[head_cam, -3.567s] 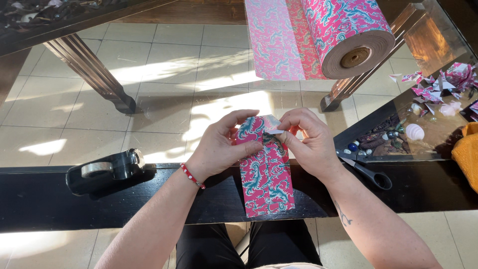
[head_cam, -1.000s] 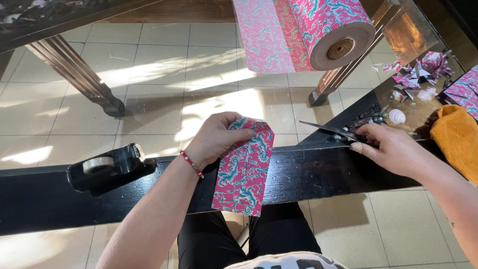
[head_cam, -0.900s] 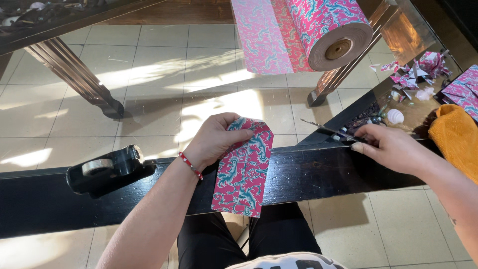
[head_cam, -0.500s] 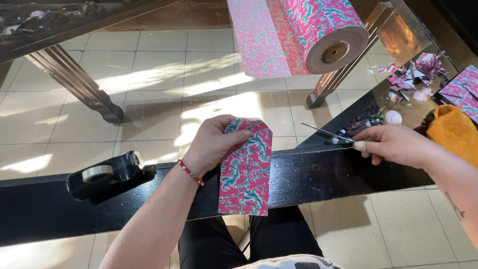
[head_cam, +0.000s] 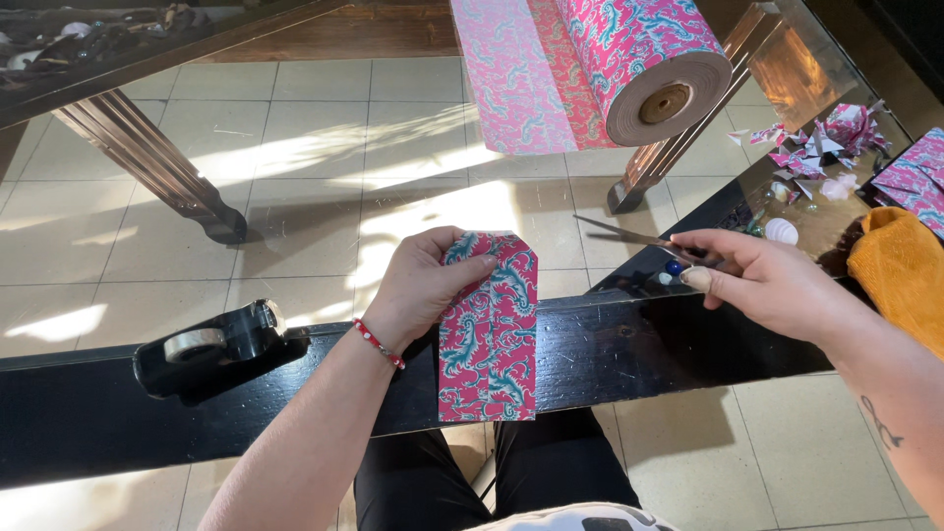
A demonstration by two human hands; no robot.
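My left hand (head_cam: 425, 282) holds a folded piece of pink and teal patterned paper (head_cam: 489, 339) by its top left edge; the piece hangs down over the black table frame (head_cam: 610, 354). To the right, my right hand (head_cam: 765, 280) grips a pair of scissors (head_cam: 644, 239), blades pointing left towards the paper and a short way from it. A big roll of the same patterned paper (head_cam: 639, 61) lies on the glass tabletop beyond, with a length unrolled to its left.
A black tape dispenser (head_cam: 218, 342) sits on the frame at the left. Paper scraps (head_cam: 816, 143), small beads (head_cam: 784, 230) and an orange cloth (head_cam: 900, 275) lie at the right. Tiled floor and a wooden table leg (head_cam: 162, 167) show through the glass.
My right hand left the folded paper, reached right to the scissors, and now carries them back left. The left hand keeps hold of the paper.
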